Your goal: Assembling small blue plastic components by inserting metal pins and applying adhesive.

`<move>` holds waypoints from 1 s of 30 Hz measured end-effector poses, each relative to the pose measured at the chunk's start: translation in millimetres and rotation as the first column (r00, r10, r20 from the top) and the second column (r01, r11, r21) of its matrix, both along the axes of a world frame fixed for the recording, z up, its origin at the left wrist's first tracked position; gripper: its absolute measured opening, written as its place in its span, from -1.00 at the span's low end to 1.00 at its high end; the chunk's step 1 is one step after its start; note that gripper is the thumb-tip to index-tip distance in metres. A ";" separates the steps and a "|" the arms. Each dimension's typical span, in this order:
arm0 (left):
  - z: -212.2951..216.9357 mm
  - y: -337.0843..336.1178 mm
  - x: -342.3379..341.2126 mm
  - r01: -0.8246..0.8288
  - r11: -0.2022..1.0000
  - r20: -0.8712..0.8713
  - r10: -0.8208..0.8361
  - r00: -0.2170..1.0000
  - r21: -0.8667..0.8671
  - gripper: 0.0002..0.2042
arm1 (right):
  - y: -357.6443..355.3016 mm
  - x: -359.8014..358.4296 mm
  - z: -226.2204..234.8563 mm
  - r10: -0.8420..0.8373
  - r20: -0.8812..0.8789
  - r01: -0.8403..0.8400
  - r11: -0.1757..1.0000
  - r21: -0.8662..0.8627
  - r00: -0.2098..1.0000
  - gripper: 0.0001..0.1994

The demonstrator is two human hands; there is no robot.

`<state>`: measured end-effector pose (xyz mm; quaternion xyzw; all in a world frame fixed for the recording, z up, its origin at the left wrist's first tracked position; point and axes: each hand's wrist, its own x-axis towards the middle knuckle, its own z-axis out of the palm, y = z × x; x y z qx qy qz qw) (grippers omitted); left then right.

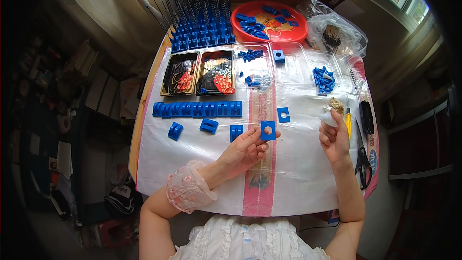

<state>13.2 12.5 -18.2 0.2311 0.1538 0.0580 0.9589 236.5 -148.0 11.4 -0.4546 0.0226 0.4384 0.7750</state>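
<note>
My left hand (pixel 240 150) pinches a blue square plate (pixel 268 123) with a round hole, holding it up over the middle of the table. My right hand (pixel 338 140) is closed round a smooth white rounded object (pixel 328 118); its kind is not clear. Just beyond that hand sits a crumpled beige lump (pixel 336 105). A second blue plate (pixel 280 115), with a notched hole, lies flat beyond my left hand. Next to the left fingers rests a blue bracket (pixel 236 132), and two more loose brackets (pixel 208 125) lie further left.
A row of blue brackets (pixel 197 109) runs across the left. Behind it stand black trays (pixel 198 72) of small parts, clear boxes (pixel 291 74), a red basin (pixel 301 31) and spring-topped blue assemblies (pixel 202 33). At right lie a yellow-handled screwdriver (pixel 348 124), scissors (pixel 364 168) and a black tool (pixel 366 117).
</note>
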 end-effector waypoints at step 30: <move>5.4 -1.8 0.5 0.019 1.000 -0.041 -0.018 0.999 0.014 -0.77 | 6.2 -18.3 8.9 -0.043 0.324 0.073 0.994 -0.081 0.945 -0.87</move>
